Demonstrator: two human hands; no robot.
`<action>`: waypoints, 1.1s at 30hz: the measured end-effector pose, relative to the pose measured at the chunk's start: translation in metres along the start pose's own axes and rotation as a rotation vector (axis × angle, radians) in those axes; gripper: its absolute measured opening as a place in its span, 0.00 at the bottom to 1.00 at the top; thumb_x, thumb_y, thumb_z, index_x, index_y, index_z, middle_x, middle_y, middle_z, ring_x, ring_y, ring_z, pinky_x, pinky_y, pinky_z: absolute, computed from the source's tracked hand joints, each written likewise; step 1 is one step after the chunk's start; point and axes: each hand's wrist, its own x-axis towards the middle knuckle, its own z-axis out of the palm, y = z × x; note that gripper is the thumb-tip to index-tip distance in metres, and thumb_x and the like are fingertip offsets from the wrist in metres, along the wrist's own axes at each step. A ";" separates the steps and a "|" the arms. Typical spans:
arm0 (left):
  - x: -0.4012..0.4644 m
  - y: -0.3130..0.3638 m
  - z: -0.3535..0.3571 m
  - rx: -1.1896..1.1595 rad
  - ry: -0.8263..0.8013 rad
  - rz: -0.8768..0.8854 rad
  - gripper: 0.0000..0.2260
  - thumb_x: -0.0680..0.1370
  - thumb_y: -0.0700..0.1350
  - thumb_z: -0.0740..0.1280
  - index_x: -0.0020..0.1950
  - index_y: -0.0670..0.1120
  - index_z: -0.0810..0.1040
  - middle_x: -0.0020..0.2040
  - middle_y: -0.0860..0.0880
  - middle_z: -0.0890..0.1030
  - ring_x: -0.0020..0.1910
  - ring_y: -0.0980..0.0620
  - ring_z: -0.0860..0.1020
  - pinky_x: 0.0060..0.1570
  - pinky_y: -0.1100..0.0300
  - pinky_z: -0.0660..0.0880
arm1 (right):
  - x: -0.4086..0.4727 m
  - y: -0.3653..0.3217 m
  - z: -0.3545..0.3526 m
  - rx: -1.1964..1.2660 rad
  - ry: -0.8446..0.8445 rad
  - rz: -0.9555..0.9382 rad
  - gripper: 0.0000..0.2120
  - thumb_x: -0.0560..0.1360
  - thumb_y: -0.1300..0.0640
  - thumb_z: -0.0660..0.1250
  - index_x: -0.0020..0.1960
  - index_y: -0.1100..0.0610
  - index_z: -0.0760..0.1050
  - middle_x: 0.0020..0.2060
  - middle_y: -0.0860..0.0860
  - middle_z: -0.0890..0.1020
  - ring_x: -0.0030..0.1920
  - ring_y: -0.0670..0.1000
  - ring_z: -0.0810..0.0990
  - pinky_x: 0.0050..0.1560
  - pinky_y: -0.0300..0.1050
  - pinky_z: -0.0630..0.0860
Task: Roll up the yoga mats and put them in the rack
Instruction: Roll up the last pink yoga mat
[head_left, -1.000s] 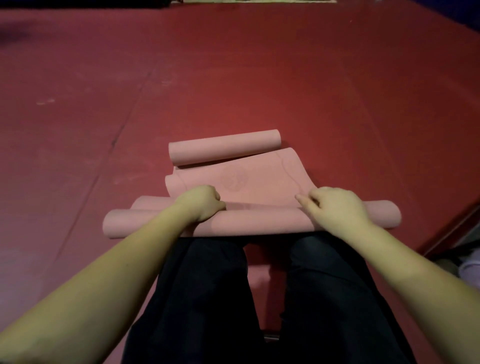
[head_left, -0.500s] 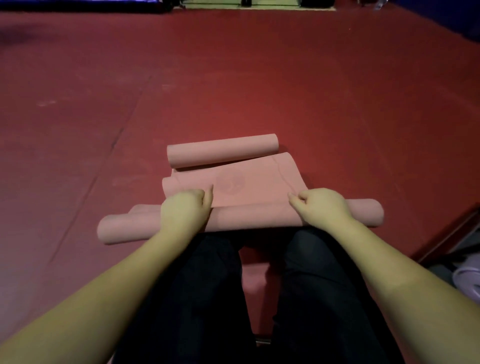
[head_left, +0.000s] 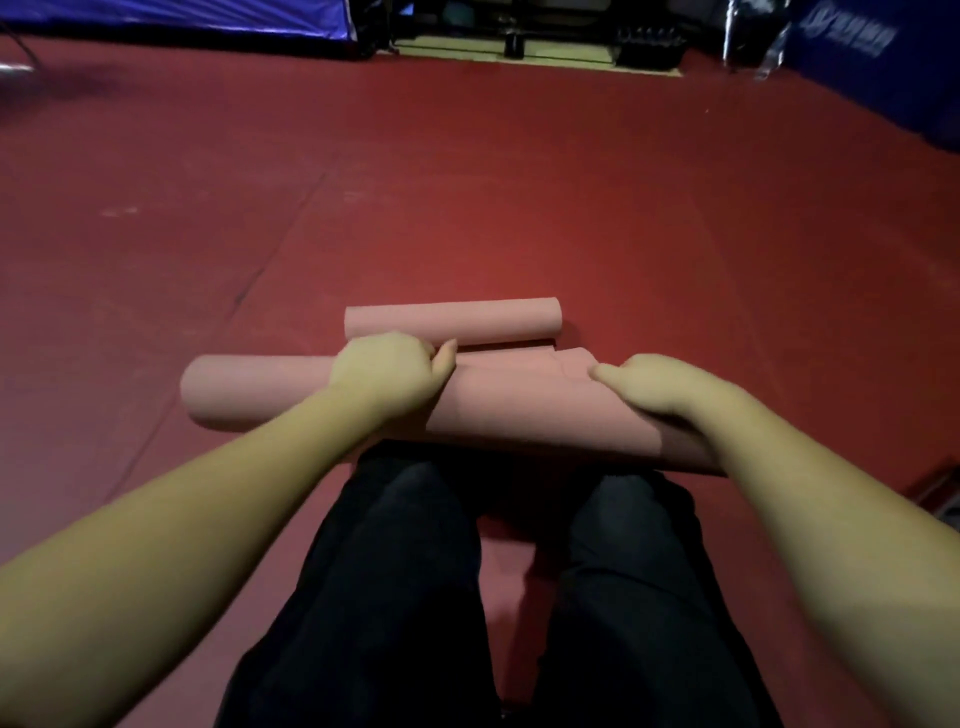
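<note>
Since a second ago the flat stretch of pink mat between the two rolls has nearly gone: the near roll (head_left: 519, 410) has thickened and advanced until it lies just beside the far roll (head_left: 452, 321), only a narrow strip of flat mat showing between them. Near roll: pink, lying crosswise on the red floor (head_left: 519, 197) just ahead of my knees, its left end past my left arm, its right end hidden under my right forearm. My left hand (head_left: 389, 371): on top of the near roll, fingers curled over its far side, thumb out to the right. My right hand (head_left: 660, 387): on top of the roll's right part, fingers curled round the mat's loose outer edge. Far roll: shorter in view, fully wound, lying parallel. My black trousers (head_left: 415, 571): in the foreground. Blue padding (head_left: 171, 21): along the far wall.
</note>
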 end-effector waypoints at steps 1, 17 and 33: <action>0.002 0.001 -0.007 -0.005 -0.069 -0.012 0.27 0.83 0.60 0.48 0.48 0.45 0.82 0.52 0.41 0.83 0.53 0.39 0.80 0.49 0.52 0.72 | -0.002 0.000 -0.005 -0.008 -0.051 0.007 0.35 0.79 0.35 0.52 0.71 0.61 0.71 0.71 0.59 0.71 0.68 0.59 0.72 0.63 0.50 0.67; -0.050 0.002 0.040 -0.148 -0.480 -0.170 0.21 0.83 0.55 0.48 0.62 0.50 0.78 0.64 0.44 0.78 0.61 0.42 0.76 0.57 0.52 0.70 | -0.032 0.012 0.060 -0.171 0.211 -0.254 0.25 0.81 0.38 0.52 0.47 0.53 0.81 0.47 0.53 0.83 0.49 0.58 0.79 0.45 0.49 0.74; -0.030 -0.010 0.058 -0.013 -0.432 -0.239 0.23 0.81 0.55 0.51 0.64 0.42 0.75 0.65 0.41 0.76 0.63 0.41 0.70 0.61 0.50 0.65 | -0.033 0.007 0.088 -0.217 0.469 -0.196 0.24 0.77 0.38 0.54 0.32 0.54 0.67 0.37 0.54 0.82 0.42 0.60 0.80 0.38 0.48 0.67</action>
